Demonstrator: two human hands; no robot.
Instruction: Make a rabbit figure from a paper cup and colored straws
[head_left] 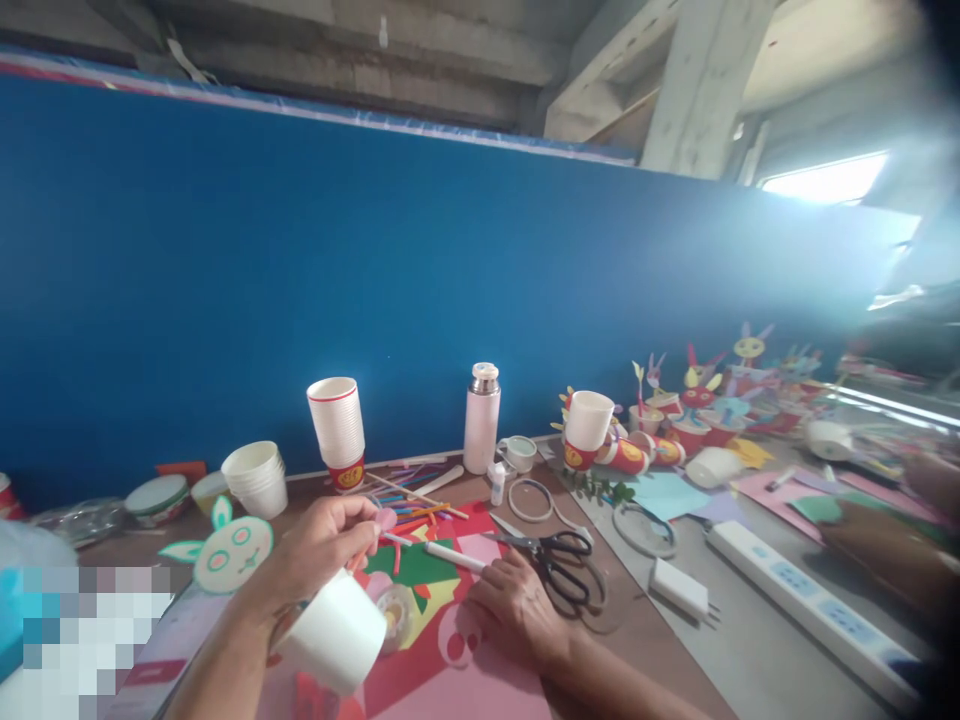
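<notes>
The white cup (337,635) lies tipped just below our left fingers (350,512), on the near side, and we cannot make out whether the hidden fingers grip it or it merely leans against the hand. Thumb and forefinger pinch a small pink piece (385,519); squeezing harder could crease it, if it is paper, and with our attention there the cup might slip and roll. Between our two hands sits the tape roll (395,617), which a sideways sweep of the cup could knock away or stick to. Our right fingers (491,590) are bent low over the red paper (424,647), beside the near end of a white pen (455,557); their tips are hidden, so we cannot say whether they hold it, and a careless push could send it rolling. Just beyond those knuckles lie the scissors (541,547), and reaching forward without looking could snag the handles or scrape the blade. Farther out, past the left fingers, loose coloured sticks (420,512) could scatter if our sleeve or wrist drags over them, and the tall cup stack (337,430) behind could topple if bumped.
</notes>
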